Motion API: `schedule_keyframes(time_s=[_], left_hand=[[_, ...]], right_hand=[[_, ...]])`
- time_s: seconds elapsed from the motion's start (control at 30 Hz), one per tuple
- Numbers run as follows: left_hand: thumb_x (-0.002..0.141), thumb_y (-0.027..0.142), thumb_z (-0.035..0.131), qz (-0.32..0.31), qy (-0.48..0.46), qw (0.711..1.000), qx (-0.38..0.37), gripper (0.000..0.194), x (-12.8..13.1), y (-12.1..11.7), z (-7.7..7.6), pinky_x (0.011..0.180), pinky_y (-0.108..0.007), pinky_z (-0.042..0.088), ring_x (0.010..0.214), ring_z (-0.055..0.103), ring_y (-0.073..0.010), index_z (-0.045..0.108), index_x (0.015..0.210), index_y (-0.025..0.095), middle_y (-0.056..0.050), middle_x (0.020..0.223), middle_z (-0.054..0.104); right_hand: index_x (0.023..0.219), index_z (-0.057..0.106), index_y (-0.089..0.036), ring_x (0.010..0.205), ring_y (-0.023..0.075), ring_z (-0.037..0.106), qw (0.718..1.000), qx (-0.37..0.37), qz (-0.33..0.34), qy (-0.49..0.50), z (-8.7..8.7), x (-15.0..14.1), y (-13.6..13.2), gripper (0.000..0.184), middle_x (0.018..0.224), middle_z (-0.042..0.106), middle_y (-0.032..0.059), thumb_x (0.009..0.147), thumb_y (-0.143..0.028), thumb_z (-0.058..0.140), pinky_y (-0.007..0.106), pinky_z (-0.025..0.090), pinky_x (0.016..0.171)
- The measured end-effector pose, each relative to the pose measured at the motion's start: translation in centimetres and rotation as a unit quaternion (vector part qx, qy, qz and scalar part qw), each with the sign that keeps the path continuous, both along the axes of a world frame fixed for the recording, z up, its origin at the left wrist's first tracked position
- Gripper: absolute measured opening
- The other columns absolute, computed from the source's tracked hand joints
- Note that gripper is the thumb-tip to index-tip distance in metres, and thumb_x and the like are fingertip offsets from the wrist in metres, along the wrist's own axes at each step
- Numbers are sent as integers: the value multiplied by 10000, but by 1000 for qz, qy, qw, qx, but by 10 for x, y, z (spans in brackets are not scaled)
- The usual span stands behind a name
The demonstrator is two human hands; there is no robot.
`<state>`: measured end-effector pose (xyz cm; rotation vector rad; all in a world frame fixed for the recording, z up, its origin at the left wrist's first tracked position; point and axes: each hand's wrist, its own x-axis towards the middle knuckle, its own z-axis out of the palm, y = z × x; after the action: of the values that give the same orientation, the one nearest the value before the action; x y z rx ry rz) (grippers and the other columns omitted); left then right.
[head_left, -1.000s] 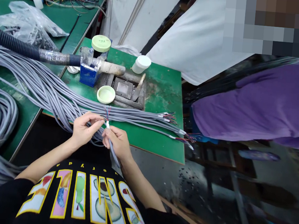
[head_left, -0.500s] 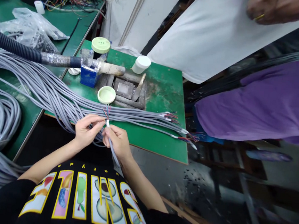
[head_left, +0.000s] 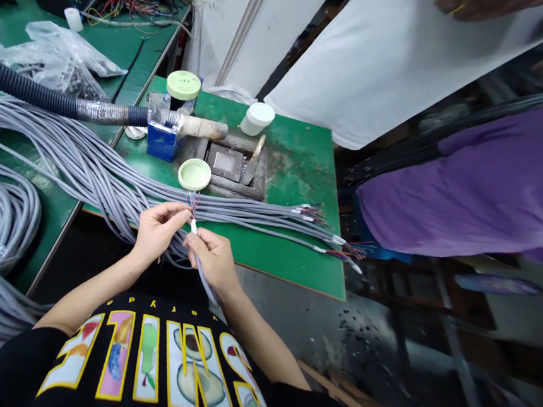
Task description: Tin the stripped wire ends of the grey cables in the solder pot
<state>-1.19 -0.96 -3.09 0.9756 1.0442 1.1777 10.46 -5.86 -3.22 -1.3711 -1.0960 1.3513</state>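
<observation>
Two bare hands work the fanned wires [head_left: 192,200] of one grey cable [head_left: 204,281], just below the middle of the frame.
The right hand [head_left: 214,258] pinches the cable just below its white sleeve [head_left: 194,226]; the left hand [head_left: 157,231] pinches at the wires, though which strand is hidden. A firm hold close to the sleeve should steady the tip, while a light touch should separate thin strands without bending them. Beyond, a shallow pale-green dish [head_left: 195,174] shows its inside; mid-frame, a square pot [head_left: 228,162] has a flat silvery surface. Past it, a white tub [head_left: 257,118] and a green-lidded jar [head_left: 183,85] hide their contents; upper left, a clear bag [head_left: 68,53] holds small pieces, too small to identify.
</observation>
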Motion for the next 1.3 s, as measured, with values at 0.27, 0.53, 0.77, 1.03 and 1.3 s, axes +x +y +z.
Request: schedule_keyframes(time_s=[0.27, 0.53, 0.77, 1.03, 1.3], left_hand=[[601, 290, 786, -15, 16, 1000, -17, 186, -1, 2, 5, 548, -208, 463, 579, 568, -92, 733, 718, 156, -8, 678, 690], [567, 273, 800, -53, -19, 997, -50, 214, -1, 8, 4, 529, -191, 424, 533, 517, -66, 715, 725, 155, 29, 588, 615], [532, 282, 813, -61, -35, 995, -78, 237, 0, 10, 9, 478, -194, 370, 480, 452, -48, 679, 677, 150, 45, 551, 572], [487, 239, 809, -121, -67, 984, -116, 250, -3, 18, 11, 391, -174, 230, 389, 329, -14, 601, 593, 151, 83, 452, 463], [573, 313, 790, -70, -38, 996, -43, 259, -2, 10, -1, 441, -179, 344, 441, 424, -41, 595, 641, 156, 41, 538, 576]], right_hand=[[579, 520, -205, 386, 84, 407, 997, 37, 6, -68, -1, 1, 0, 282, 406, 471, -49, 800, -379, 519, 234, 340, 452], [526, 426, -219, 407, 86, 410, 994, 59, 19, -94, 1, 1, -1, 337, 419, 470, -42, 818, -367, 506, 240, 356, 475], [541, 442, -218, 411, 90, 412, 994, 54, 22, -97, 0, 2, -1, 330, 423, 477, -44, 821, -377, 516, 240, 365, 482], [525, 441, -214, 414, 84, 409, 993, 57, 31, -96, 0, 2, 1, 344, 418, 473, -43, 815, -380, 518, 236, 363, 478], [605, 570, -195, 362, 76, 385, 999, 18, 23, -34, -3, 3, 3, 303, 386, 465, -58, 795, -431, 561, 231, 329, 433]])
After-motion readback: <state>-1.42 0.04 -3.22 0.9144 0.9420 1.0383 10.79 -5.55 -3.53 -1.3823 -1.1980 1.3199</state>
